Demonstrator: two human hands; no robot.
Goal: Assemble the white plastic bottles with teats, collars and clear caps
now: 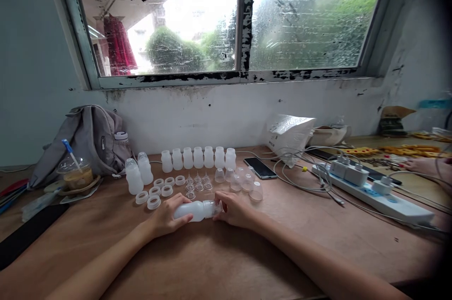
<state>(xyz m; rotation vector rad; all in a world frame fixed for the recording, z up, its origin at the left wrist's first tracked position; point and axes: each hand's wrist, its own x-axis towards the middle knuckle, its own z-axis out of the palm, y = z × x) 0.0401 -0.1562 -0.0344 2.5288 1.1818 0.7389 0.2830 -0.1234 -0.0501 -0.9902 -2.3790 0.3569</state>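
Note:
A white translucent bottle [195, 211] lies on its side between my hands, its capped end to the right. My left hand [170, 216] is wrapped round its body. The fingers of my right hand [229, 209] close on the clear cap [216, 207] at its top. Behind are several white collar rings [154, 202], several clear nipples [198, 187] and several clear domed caps [256, 191]. A row of open white bottles [198, 158] stands by the wall, and two capped bottles [133, 176] stand to the left.
A phone [260, 168], tangled cables [300, 181] and a power strip [374, 196] lie at right. At left are a grey backpack [95, 140], an iced drink [76, 174] and a black mat [30, 234]. Another person's hand [425, 166] shows at far right.

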